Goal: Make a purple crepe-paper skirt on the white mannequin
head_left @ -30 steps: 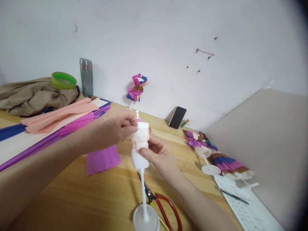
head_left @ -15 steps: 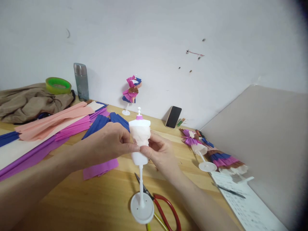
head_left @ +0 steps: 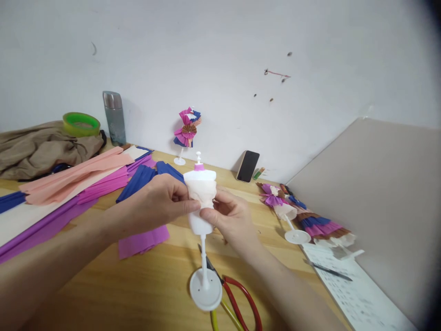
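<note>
And here's the form [head_left: 200, 225], right between the two hands, its long axis close to upright, neck at the top and stem [head_left: 204, 257] running down to the round base [head_left: 206, 290]. Neither hand is the nearer one: both are touching it. The left hand [head_left: 167, 195] comes in from its left, thumb and curled fingers pinching at the lower edge of the pale wrap [head_left: 203, 188]. The right hand [head_left: 232, 216] has it from the other side, thumb across the front at the waist, fingers bent around the side. The thumb tips sit close together, the right a touch lower. Below the right hand, scissors [head_left: 254, 303] lie on the counter [head_left: 138, 294], partly behind the base; whether that base touches down, I can't tell. Purple paper [head_left: 143, 241] lies just below the left hand, blue paper [head_left: 138, 181] beyond it.
</note>
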`<state>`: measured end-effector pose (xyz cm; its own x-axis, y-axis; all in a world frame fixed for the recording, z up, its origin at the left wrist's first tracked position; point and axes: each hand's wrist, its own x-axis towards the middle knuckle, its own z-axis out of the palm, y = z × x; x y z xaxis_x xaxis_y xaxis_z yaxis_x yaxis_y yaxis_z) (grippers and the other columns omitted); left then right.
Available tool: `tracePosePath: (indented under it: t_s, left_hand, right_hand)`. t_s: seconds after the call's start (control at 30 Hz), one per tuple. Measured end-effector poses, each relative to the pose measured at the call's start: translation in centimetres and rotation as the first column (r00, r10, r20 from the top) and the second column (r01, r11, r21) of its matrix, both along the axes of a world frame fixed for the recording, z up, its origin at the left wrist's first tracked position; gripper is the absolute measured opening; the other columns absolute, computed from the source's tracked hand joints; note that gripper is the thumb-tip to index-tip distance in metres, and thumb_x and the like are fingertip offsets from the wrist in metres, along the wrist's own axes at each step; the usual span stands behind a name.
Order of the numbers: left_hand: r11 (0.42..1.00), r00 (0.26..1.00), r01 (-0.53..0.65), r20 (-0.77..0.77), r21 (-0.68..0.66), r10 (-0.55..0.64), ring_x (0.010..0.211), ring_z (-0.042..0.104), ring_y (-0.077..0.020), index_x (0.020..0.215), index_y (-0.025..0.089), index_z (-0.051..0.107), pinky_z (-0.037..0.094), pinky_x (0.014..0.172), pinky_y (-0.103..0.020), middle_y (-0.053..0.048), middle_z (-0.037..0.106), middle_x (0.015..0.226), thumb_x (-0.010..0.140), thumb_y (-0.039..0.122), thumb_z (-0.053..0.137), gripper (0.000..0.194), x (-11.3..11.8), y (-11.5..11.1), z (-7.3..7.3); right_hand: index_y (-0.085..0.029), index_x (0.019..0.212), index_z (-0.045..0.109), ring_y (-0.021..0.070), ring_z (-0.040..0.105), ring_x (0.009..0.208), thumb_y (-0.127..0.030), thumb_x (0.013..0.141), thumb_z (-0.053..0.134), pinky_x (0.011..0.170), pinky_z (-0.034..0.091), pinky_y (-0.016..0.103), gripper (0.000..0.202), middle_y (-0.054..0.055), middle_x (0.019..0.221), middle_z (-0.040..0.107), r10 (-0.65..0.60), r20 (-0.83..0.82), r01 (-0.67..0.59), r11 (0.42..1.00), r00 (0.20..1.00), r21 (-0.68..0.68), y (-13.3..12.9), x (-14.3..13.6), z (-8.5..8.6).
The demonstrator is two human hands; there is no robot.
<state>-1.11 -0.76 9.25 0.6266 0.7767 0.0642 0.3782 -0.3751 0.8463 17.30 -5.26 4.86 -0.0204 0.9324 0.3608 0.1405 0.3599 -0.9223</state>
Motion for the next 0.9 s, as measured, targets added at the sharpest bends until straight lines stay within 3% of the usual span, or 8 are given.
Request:
tracePosePath:
  t_s: [0.13, 0.23, 0.5, 0.63, 0.7, 0.8, 0.9]
  left_hand:
    - [0.974, 0.997, 0.078, 0.039, -0.211, -0.071, 0.036, 0.036, -0.0054, 0.053, 0.017, 0.050, 0.025, 0.037, -0.018, 0.007, 0.043, 0.044, 0.075, 0.040, 0.065, 0.035, -0.4, 0.4, 0.4]
    - [0.965, 0.996, 0.081, 0.052, -0.247, -0.071, 0.036, 0.038, -0.0054, 0.056, 0.017, 0.054, 0.026, 0.037, -0.017, 0.007, 0.045, 0.043, 0.073, 0.037, 0.069, 0.030, -0.6, 0.8, 0.3]
    - [0.985, 0.974, -0.030, 0.216, -0.168, 0.067, 0.041, 0.038, -0.0053, 0.058, 0.016, 0.055, 0.027, 0.040, -0.018, 0.007, 0.045, 0.045, 0.068, 0.036, 0.071, 0.029, 1.0, 0.8, -1.4]
    - [0.980, 0.952, 0.086, 0.304, -0.181, -0.027, 0.067, 0.059, -0.0133, 0.080, 0.013, 0.069, 0.048, 0.063, -0.024, -0.002, 0.068, 0.074, 0.070, 0.031, 0.074, 0.020, 1.1, -0.2, -1.1]
    - [0.981, 0.944, 0.116, 0.324, -0.154, -0.061, 0.077, 0.063, -0.0169, 0.085, 0.014, 0.071, 0.051, 0.072, -0.028, -0.004, 0.071, 0.084, 0.070, 0.029, 0.075, 0.022, 1.0, -0.6, -0.8]
    - [0.995, 0.940, 0.073, 0.338, -0.063, -0.048, 0.073, 0.061, -0.0158, 0.080, 0.016, 0.070, 0.050, 0.068, -0.026, -0.002, 0.069, 0.077, 0.072, 0.027, 0.074, 0.014, 1.1, -1.0, -0.5]
    - [1.000, 0.954, 0.012, 0.299, 0.003, -0.013, 0.069, 0.059, -0.0148, 0.084, 0.016, 0.070, 0.049, 0.064, -0.025, -0.002, 0.068, 0.076, 0.075, 0.027, 0.071, 0.014, 1.1, -0.7, -0.6]
  right_hand:
    - [-0.025, 0.087, 0.077, 0.0173, 0.054, 0.072, -0.032, 0.066, 0.080, 0.061, 0.044, 0.029, 0.022, 0.002, 0.080, 0.066, 0.022, -0.105, -0.027, 0.999, 0.994, -0.045, 0.2, -0.1, 0.3]
    - [-0.026, 0.084, 0.077, 0.0178, 0.055, 0.075, -0.029, 0.066, 0.078, 0.059, 0.044, 0.028, 0.018, 0.002, 0.083, 0.067, 0.033, -0.153, -0.040, 0.998, 0.988, -0.040, 0.4, -0.1, 0.4]
    - [-0.026, 0.085, 0.078, 0.0188, 0.054, 0.078, -0.037, 0.070, 0.078, 0.064, 0.046, 0.030, 0.019, 0.003, 0.085, 0.065, 0.044, -0.100, -0.048, 0.998, 0.994, -0.029, 0.2, 0.1, 0.2]
    - [-0.031, 0.087, 0.079, 0.0195, 0.057, 0.081, -0.045, 0.069, 0.081, 0.072, 0.048, 0.035, 0.024, 0.003, 0.087, 0.065, 0.091, -0.157, -0.090, 0.996, 0.983, 0.012, -0.4, 0.2, 0.4]
    - [-0.033, 0.087, 0.080, 0.0211, 0.058, 0.088, -0.043, 0.067, 0.083, 0.079, 0.049, 0.038, 0.023, 0.003, 0.090, 0.065, 0.081, -0.140, -0.071, 0.995, 0.987, 0.072, -0.7, 0.2, 0.5]
    - [-0.032, 0.085, 0.080, 0.0236, 0.059, 0.093, -0.043, 0.065, 0.085, 0.085, 0.049, 0.041, 0.024, 0.004, 0.092, 0.065, 0.026, -0.120, -0.012, 0.993, 0.992, 0.118, -0.8, 0.2, 0.4]
    - [-0.030, 0.086, 0.080, 0.0235, 0.059, 0.090, -0.044, 0.066, 0.084, 0.079, 0.050, 0.040, 0.025, 0.004, 0.091, 0.066, 0.004, -0.180, 0.019, 0.993, 0.984, 0.121, -0.6, -0.1, 0.2]
